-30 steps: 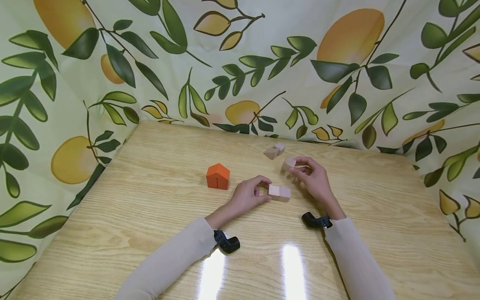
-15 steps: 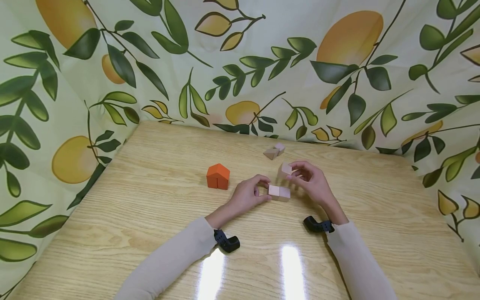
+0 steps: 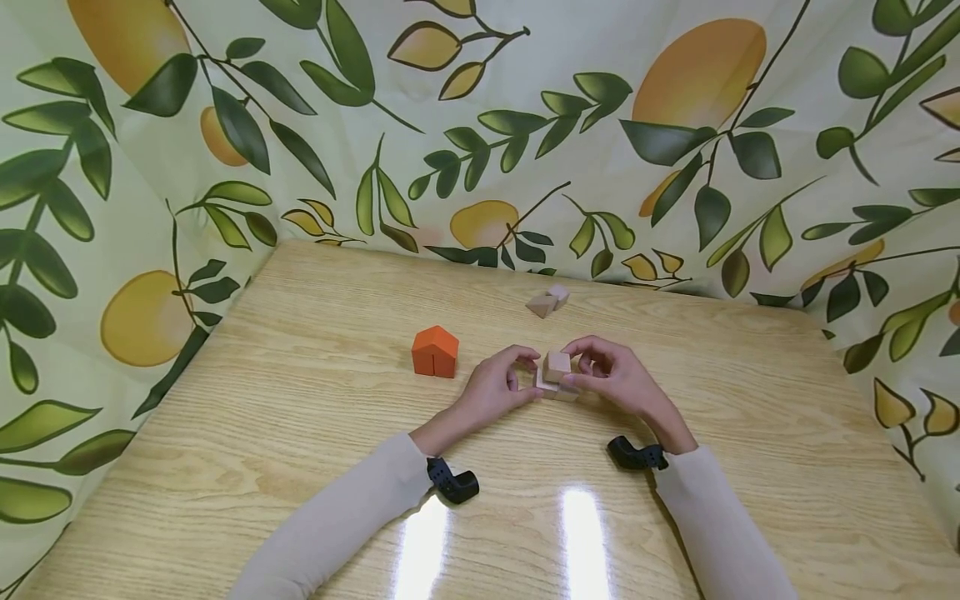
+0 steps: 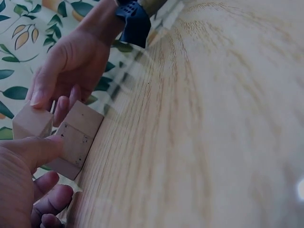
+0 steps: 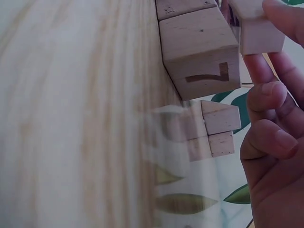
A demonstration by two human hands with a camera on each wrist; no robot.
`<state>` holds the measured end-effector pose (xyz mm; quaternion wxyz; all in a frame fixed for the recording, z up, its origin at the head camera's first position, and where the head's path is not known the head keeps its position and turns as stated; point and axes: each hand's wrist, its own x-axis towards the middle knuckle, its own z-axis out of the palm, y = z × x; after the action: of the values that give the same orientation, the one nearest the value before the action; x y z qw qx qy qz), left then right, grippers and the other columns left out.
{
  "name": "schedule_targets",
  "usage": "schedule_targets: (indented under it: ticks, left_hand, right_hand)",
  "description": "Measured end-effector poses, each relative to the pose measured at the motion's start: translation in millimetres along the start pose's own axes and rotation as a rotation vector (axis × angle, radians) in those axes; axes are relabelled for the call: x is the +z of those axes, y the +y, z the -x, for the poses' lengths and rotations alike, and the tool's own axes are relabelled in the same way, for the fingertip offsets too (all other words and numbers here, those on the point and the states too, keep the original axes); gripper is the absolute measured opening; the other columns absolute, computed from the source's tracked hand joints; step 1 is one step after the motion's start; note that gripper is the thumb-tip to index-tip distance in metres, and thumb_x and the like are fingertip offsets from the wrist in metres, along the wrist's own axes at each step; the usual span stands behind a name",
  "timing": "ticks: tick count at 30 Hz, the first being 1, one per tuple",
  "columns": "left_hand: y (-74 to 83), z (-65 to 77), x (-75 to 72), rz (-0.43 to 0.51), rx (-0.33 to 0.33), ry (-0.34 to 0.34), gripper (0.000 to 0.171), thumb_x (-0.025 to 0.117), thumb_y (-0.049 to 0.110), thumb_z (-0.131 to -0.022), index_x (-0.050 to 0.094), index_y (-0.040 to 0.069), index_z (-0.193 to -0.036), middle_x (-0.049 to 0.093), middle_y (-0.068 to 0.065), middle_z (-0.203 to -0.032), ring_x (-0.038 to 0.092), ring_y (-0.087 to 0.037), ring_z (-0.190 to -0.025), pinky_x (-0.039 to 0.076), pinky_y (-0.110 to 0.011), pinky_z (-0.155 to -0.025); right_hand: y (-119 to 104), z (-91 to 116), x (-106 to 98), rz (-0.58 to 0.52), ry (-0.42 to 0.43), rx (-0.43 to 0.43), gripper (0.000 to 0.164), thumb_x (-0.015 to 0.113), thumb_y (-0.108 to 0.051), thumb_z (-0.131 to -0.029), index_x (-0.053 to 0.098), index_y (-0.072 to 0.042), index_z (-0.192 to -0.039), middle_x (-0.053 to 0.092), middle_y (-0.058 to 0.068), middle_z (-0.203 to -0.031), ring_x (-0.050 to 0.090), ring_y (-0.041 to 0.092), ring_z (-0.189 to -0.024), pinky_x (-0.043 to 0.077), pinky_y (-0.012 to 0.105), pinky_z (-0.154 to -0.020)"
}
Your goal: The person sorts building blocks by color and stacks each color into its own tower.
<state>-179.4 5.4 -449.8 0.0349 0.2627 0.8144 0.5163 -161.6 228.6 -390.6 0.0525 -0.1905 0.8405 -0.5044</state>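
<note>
Clearly, the only mark that comes close to writing is a dark hooked shape, like a sideways 7, on a side face of the lower right block [image 5: 199, 47]; I cannot tell whether it is a character.

The right hand [image 3: 615, 377] pinches a raised block [image 3: 557, 367] between thumb and fingers, just above the lower right block and the lower left block [image 3: 543, 388]. These two stand side by side, touching, on the desk [image 3: 322, 342]. The left hand [image 3: 491, 385] curves its thumb and forefinger round the lower left block, while its other fingers curl loosely.

Both forearms, in pale sleeves [image 3: 352, 517], reach forward and angle inward, so the hands face each other across the blocks. Each wrist wears a black device [image 3: 453, 485]. Left of the left hand stands an orange house of blocks [image 3: 435, 353]; farther back lie small wooden pieces [image 3: 546, 302].
</note>
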Motion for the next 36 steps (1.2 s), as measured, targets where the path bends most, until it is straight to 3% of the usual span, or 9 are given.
schedule_targets:
  ticks: [16,21,28,36]
  left_hand:
    - [-1.7,1.0,-0.1,0.053,0.048,0.006,0.049,0.078,0.008,-0.08,0.056,0.01,-0.124,0.062,-0.002,-0.112,0.049,-0.005,-0.058,0.041,-0.021,-0.054]
    - [-2.2,1.2,-0.3,0.051,0.061,0.008,0.048,0.078,0.008,-0.08,0.057,0.01,-0.123,0.062,-0.002,-0.112,0.049,-0.005,-0.057,0.04,-0.021,-0.054]
    - [-1.9,1.4,-0.4,0.053,0.074,0.013,0.047,0.078,0.009,-0.081,0.057,0.009,-0.123,0.062,-0.001,-0.111,0.049,-0.006,-0.058,0.04,-0.022,-0.056]
    - [-1.0,1.2,-1.0,0.071,0.127,0.015,0.05,0.077,0.007,-0.08,0.056,0.01,-0.125,0.062,-0.002,-0.109,0.051,-0.007,-0.059,0.041,-0.021,-0.057]
  right_hand:
    - [-1,-1,3,0.045,-0.067,-0.02,0.031,0.078,-0.005,-0.079,0.062,-0.005,-0.105,0.048,0.015,-0.074,0.041,0.018,-0.061,0.034,0.027,-0.053]
    - [16,-4,3,0.049,-0.063,-0.008,0.033,0.079,-0.008,-0.079,0.062,-0.009,-0.107,0.047,0.019,-0.076,0.04,0.018,-0.061,0.032,0.027,-0.053]
    - [33,-5,3,0.046,-0.05,-0.019,0.035,0.081,-0.017,-0.078,0.063,-0.015,-0.108,0.049,0.011,-0.077,0.041,0.017,-0.06,0.033,0.027,-0.052]
    - [25,-5,2,0.054,-0.046,-0.005,0.032,0.079,-0.009,-0.079,0.063,-0.011,-0.106,0.048,0.011,-0.075,0.041,0.017,-0.061,0.032,0.026,-0.053]
